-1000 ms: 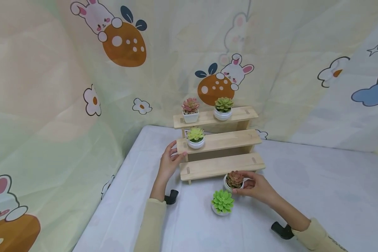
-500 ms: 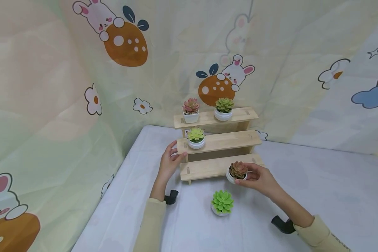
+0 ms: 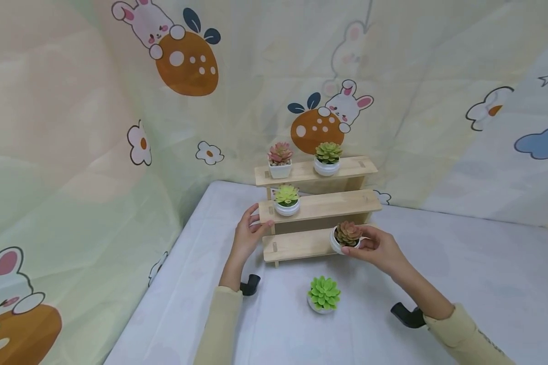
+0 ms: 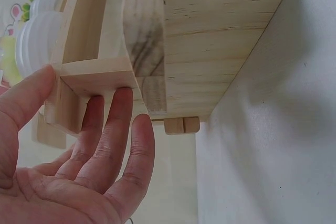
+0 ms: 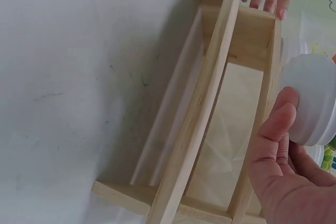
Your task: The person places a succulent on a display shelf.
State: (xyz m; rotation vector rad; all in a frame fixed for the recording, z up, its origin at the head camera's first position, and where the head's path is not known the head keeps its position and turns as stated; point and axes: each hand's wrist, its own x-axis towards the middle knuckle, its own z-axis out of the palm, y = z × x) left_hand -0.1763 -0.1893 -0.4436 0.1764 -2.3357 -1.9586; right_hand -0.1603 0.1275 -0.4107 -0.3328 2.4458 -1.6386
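A three-tier wooden plant stand stands on the white table. My left hand holds the left end of its middle tier, thumb at the front edge and fingers at the side support. My right hand grips a reddish-brown succulent in a round white pot, raised in front of the stand's right half; its underside shows in the right wrist view. A bright green succulent in a white pot stands on the table in front of the stand.
On the top tier are a pink succulent in a square white pot and a green succulent in a round one. A yellow-green succulent sits at the middle tier's left. A printed cloth hangs behind.
My right hand has lifted the reddish-brown succulent from the table, upward and toward the stand's lower tiers. The left hand keeps its place on the stand.
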